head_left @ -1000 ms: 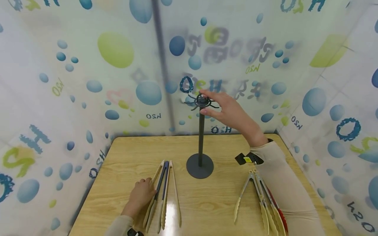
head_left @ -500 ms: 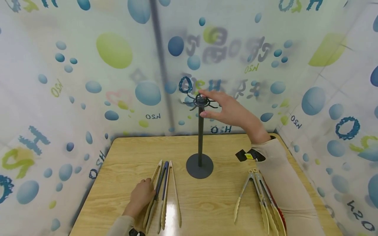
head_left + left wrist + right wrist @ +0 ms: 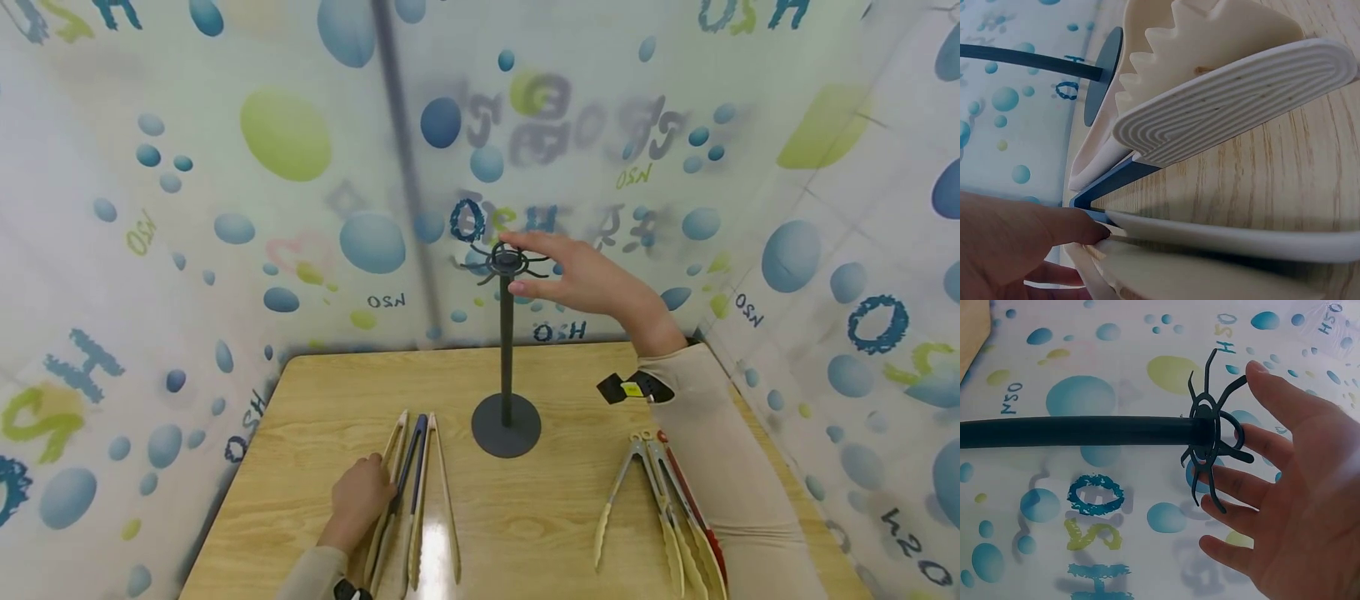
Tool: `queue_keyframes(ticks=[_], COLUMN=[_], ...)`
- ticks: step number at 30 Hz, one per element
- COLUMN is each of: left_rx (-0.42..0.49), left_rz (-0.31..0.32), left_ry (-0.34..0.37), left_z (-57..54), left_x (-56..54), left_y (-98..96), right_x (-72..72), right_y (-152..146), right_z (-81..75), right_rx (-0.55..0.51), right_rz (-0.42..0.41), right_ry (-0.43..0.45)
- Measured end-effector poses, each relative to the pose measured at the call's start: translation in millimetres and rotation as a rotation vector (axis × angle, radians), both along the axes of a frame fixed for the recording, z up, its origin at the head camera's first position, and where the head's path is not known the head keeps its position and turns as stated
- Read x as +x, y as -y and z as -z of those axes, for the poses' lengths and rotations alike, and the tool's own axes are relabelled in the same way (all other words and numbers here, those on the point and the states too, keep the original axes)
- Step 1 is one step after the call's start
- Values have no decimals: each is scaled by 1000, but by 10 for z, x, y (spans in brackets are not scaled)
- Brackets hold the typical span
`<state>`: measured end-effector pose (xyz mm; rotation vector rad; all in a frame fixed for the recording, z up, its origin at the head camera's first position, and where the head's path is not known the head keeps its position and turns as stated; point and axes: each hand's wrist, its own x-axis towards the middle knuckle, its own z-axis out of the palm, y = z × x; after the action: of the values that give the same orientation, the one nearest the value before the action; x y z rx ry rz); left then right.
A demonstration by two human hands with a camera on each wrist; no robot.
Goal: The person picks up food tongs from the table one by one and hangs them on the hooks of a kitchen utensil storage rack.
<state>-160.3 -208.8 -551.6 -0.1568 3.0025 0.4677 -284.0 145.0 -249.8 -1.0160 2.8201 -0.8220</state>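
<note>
A dark grey stand (image 3: 507,342) rises from a round base, with a ring and several curved hooks (image 3: 1205,419) at its top. My right hand (image 3: 588,279) reaches to that top with fingers spread. In the right wrist view its thumb is at one hook tip and its index finger at the loop. My left hand (image 3: 363,498) rests at the left pair of tongs, thumb on one side and fingers on the other. These tongs (image 3: 399,431) have pale arms. Right beside them lie tongs with a blue hinge (image 3: 1110,181), near the left thumb, and more pale tongs (image 3: 450,508).
At the right of the wooden table (image 3: 570,500) lie several metal-handled tongs (image 3: 663,500) with cream tips, and red tongs (image 3: 678,475) partly under my right sleeve. A wall sheet (image 3: 375,317) with bubble prints hangs behind and at both sides.
The head view shifts slightly, so the scene sits a little lower and farther left. Both hands keep nearly the same places, and the tongs and stand stay put.
</note>
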Motion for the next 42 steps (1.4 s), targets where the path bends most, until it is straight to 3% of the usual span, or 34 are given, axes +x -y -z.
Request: queue_keyframes(ticks=[9, 16, 20, 24, 34, 42], left_rx=[7, 16, 37, 52, 104, 128], left_rz=[-39, -20, -21, -11, 51, 78], left_ry=[-69, -155, -230, -350, -641, -770], left_z=[-58, -220, -370, -547, -1092, -1421], left_x=[-39, -97, -175, -294, -570, -739], left_y=[27, -9, -66, -132, -371, -609], right_x=[10, 23, 28, 36, 23, 51], right_y=[-3, -12, -11, -14, -15, -14], right_z=[-4, -18, -21, -31, -51, -138], right_rx=[-24, -29, -19, -5, 35, 108], right_rz=[5, 12, 10, 10, 22, 6], right_ry=[0, -10, -23, -35, -70, -80])
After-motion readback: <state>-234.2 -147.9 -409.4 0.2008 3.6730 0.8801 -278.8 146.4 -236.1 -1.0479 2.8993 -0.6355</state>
